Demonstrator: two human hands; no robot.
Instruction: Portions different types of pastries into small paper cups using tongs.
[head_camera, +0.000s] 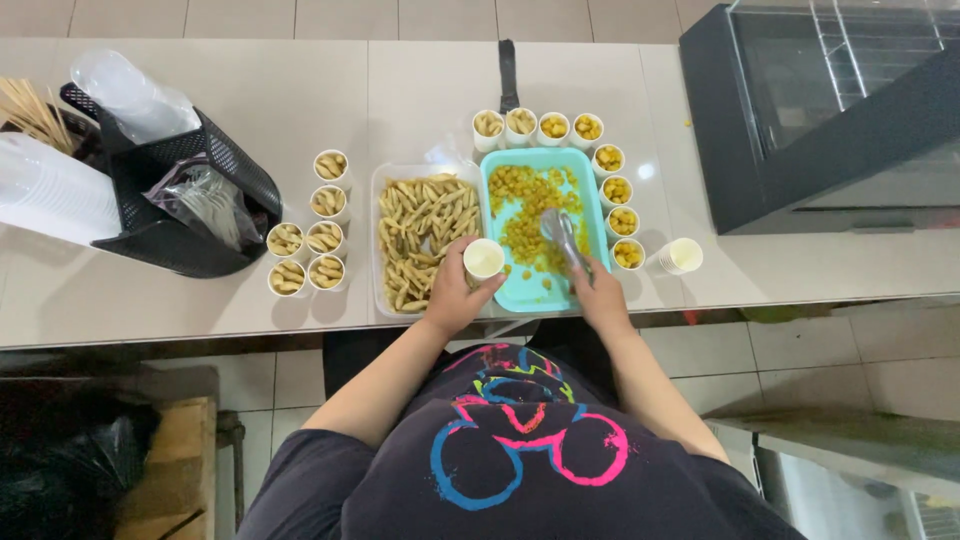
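Note:
My left hand (455, 295) grips a small white paper cup (484, 259), holding it over the near left corner of a turquoise tray (583, 165) of round yellow snack pieces. In my right hand (600, 290) are metal tongs (562, 235), their tips down among the yellow pieces in the tray. Beside it on the left lies a clear tub (379, 190) full of pale finger-shaped snacks.
Filled cups (612, 190) ring the tray's far and right sides; more filled cups (308, 240) stand left of the tub. A stack of empty cups (680, 256) lies at right. A black basket (190, 200) with plastic lids is at left, a dark display cabinet (830, 110) at right.

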